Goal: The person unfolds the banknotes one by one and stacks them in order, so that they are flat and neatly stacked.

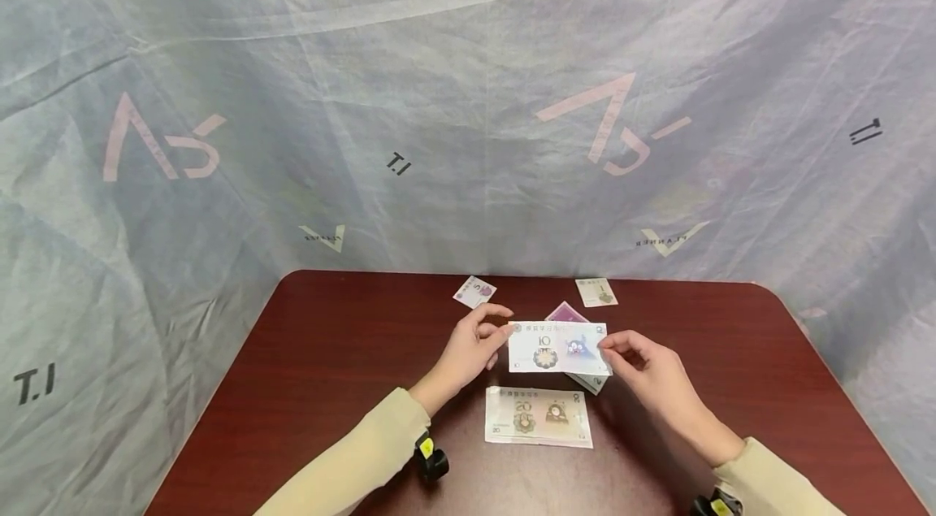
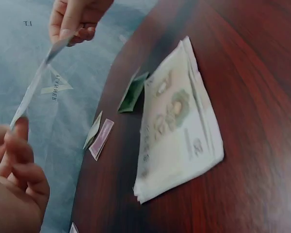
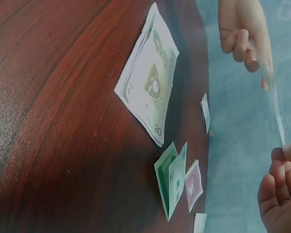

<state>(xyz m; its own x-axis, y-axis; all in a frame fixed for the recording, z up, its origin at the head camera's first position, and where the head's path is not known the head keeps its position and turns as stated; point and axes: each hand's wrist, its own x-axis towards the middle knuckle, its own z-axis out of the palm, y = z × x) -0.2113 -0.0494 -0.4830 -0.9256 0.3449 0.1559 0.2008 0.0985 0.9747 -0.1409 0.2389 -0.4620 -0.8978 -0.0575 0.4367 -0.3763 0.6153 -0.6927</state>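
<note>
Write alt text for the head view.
A left hand and right hand hold a 10 note by opposite ends above a dark red table. A stack topped by a 20 note lies nearest; a 5 note and a 1 note lie behind.

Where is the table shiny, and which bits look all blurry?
Head view: pale shine on the table, below the paper stack; left wrist view: held note and left fingertips smeary; right wrist view: grainy shine at the picture's left edge.
</note>
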